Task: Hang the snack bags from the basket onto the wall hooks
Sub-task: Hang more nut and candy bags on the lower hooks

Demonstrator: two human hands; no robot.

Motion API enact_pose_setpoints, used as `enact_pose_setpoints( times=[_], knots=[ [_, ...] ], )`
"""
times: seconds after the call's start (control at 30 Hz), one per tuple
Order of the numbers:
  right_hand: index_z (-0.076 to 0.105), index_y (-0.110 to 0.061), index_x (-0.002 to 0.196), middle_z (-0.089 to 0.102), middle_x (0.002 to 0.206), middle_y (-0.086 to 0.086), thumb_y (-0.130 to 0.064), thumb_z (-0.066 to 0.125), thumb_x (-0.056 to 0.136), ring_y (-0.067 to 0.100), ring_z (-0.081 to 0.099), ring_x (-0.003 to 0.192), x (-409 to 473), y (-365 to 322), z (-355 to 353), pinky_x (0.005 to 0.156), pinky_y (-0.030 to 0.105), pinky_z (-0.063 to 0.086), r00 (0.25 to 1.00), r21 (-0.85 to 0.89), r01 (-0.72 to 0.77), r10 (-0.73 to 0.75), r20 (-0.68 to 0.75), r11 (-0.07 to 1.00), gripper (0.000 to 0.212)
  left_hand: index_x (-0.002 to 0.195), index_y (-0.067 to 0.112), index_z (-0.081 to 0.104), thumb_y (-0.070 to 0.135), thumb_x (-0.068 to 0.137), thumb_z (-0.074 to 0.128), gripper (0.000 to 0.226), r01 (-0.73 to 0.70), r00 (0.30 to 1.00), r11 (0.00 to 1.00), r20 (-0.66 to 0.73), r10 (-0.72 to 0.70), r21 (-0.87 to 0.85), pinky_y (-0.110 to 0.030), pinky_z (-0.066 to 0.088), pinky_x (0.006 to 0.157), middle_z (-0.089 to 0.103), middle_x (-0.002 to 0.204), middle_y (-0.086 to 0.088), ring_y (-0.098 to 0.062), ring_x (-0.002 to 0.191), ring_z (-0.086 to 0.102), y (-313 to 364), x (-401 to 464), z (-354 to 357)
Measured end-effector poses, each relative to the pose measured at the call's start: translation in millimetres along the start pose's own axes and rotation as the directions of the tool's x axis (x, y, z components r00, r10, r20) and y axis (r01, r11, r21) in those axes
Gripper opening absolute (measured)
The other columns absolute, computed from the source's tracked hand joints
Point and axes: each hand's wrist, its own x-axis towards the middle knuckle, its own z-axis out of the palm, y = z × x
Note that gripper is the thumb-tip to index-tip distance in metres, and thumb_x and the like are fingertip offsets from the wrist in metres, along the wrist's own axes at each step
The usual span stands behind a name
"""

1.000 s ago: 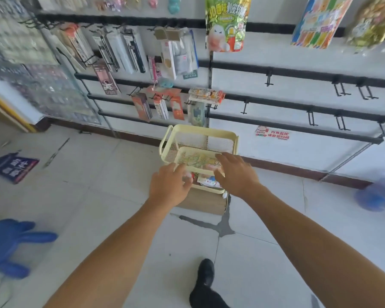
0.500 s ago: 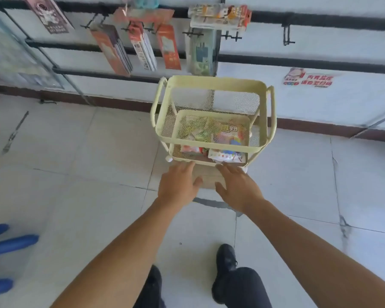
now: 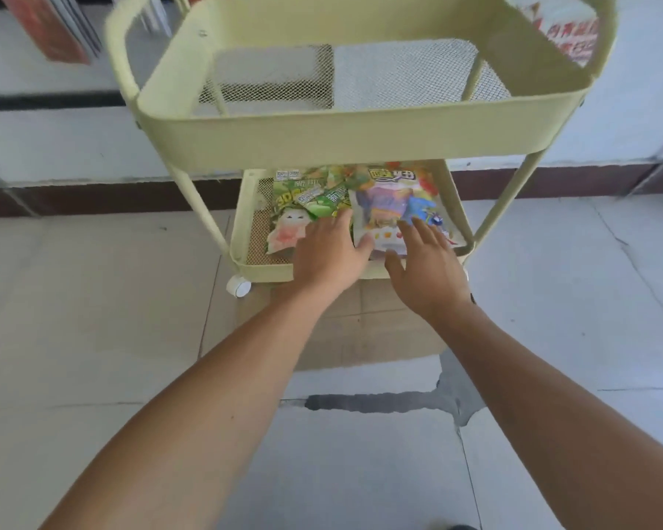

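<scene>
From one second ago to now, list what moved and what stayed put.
Both hands dropped from the cart's upper tier to the lower shelf. The left hand now lies on the green snack bag, the right hand on the purple snack bag, fingers fairly straight; neither visibly grips. The camera came down and closer. The bags and the cart stayed put.

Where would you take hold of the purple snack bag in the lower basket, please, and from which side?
Probably by its near bottom edge, coming in from the front. The purple snack bag lies flat in the lower basket, and the upper basket overhangs its far end, so a grip from above looks blocked. The right hand already hovers open at that near edge.
</scene>
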Motion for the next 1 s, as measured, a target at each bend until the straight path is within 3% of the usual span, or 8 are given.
enact_pose_setpoints(
  times=[0.13, 0.33, 0.43, 0.53, 0.7, 0.8, 0.9, 1.0],
  knots=[
    [0.033, -0.013, 0.151, 0.032, 0.158, 0.015, -0.036, 0.042, 0.100, 0.035, 0.025, 0.147, 5.9, 9.5, 20.4, 0.120, 0.048, 0.022, 0.999, -0.044, -0.029, 0.028, -0.026, 0.999, 0.056, 0.146, 0.024, 0.041, 0.059, 0.096, 0.046, 0.061, 0.051, 0.999, 0.998, 0.006, -0.051, -0.042, -0.037, 0.041, 0.075, 0.064, 0.126, -0.010, -0.034, 0.117, 0.058, -0.2, 13.7, 25.6],
    [0.037, -0.012, 0.148, 0.039, 0.153, 0.015, -0.032, 0.036, 0.098, 0.034, 0.028, 0.145, 7.4, 15.8, 22.3, 0.119, 0.047, 0.023, 0.995, -0.053, -0.063, 0.059, -0.074, 0.997, 0.054, 0.144, 0.020, 0.043, 0.068, 0.090, 0.049, 0.072, 0.210, 0.977, 0.955, 0.091, -0.195, -0.208, -0.037, 0.044, 0.080, 0.061, 0.134, -0.006, -0.031, 0.120, 0.059, 8.7, 24.2, 35.4],
    [0.034, -0.012, 0.150, 0.033, 0.158, 0.014, -0.031, 0.039, 0.101, 0.033, 0.024, 0.147, 6.8, 19.4, 21.6, 0.120, 0.045, 0.020, 0.997, -0.069, -0.063, 0.059, -0.058, 0.996, 0.053, 0.138, 0.012, 0.047, 0.061, 0.090, 0.060, 0.070, 0.259, 0.965, 0.921, 0.117, -0.235, -0.292, -0.034, 0.041, 0.081, 0.059, 0.135, -0.008, -0.031, 0.122, 0.057, 15.9, 28.8, 32.0],
    [0.039, -0.010, 0.146, 0.041, 0.153, 0.014, -0.032, 0.037, 0.100, 0.034, 0.031, 0.143, 8.0, 23.7, 20.4, 0.117, 0.046, 0.026, 0.993, -0.038, -0.073, 0.069, -0.101, 0.997, 0.052, 0.131, 0.005, 0.052, 0.042, 0.091, 0.069, 0.058, 0.335, 0.942, 0.839, 0.147, -0.301, -0.428, -0.032, 0.042, 0.079, 0.060, 0.130, -0.012, -0.032, 0.116, 0.059, 22.1, 31.4, 29.4],
    [0.049, -0.007, 0.140, 0.051, 0.143, 0.012, -0.028, 0.045, 0.101, 0.034, 0.041, 0.133, 8.1, 21.5, 8.9, 0.106, 0.045, 0.037, 0.966, 0.143, -0.079, 0.111, -0.235, 0.987, 0.044, 0.110, 0.001, 0.065, 0.019, 0.091, 0.071, 0.028, 0.382, 0.917, 0.610, 0.203, -0.343, -0.694, -0.028, 0.041, 0.065, 0.064, 0.102, -0.011, -0.025, 0.086, 0.057, 15.4, 35.0, 21.1],
    [0.053, -0.011, 0.135, 0.055, 0.136, 0.007, -0.033, 0.044, 0.101, 0.030, 0.045, 0.129, 9.4, 19.4, 2.9, 0.098, 0.042, 0.043, 0.952, 0.317, -0.123, 0.202, -0.231, 0.940, 0.041, 0.096, 0.007, 0.063, 0.004, 0.094, 0.065, 0.003, 0.443, 0.886, 0.282, 0.367, -0.284, -0.851, -0.025, 0.056, 0.054, 0.062, 0.083, -0.007, -0.014, 0.065, 0.057, 6.4, 27.3, 5.8],
    [0.053, -0.015, 0.134, 0.060, 0.124, 0.000, -0.040, 0.046, 0.099, 0.016, 0.055, 0.111, 14.3, 13.6, -9.9, 0.084, 0.031, 0.044, 0.927, 0.562, -0.247, 0.361, -0.099, 0.790, 0.043, 0.096, 0.007, 0.063, 0.001, 0.096, 0.061, 0.007, 0.435, 0.890, 0.098, 0.411, -0.197, -0.895, -0.023, 0.060, 0.056, 0.062, 0.084, -0.006, -0.012, 0.067, 0.058, -4.7, 10.2, -3.8],
    [0.047, -0.016, 0.141, 0.062, 0.103, -0.010, -0.039, 0.048, 0.098, 0.006, 0.052, 0.082, 20.8, 9.8, -19.3, 0.066, 0.022, 0.038, 0.937, 0.604, -0.317, 0.338, 0.083, 0.731, 0.048, 0.096, 0.009, 0.064, 0.001, 0.097, 0.058, 0.010, 0.421, 0.897, 0.012, 0.415, -0.151, -0.907, -0.022, 0.060, 0.057, 0.063, 0.080, -0.004, -0.010, 0.064, 0.060, -19.1, -5.8, -6.5]
  ],
)
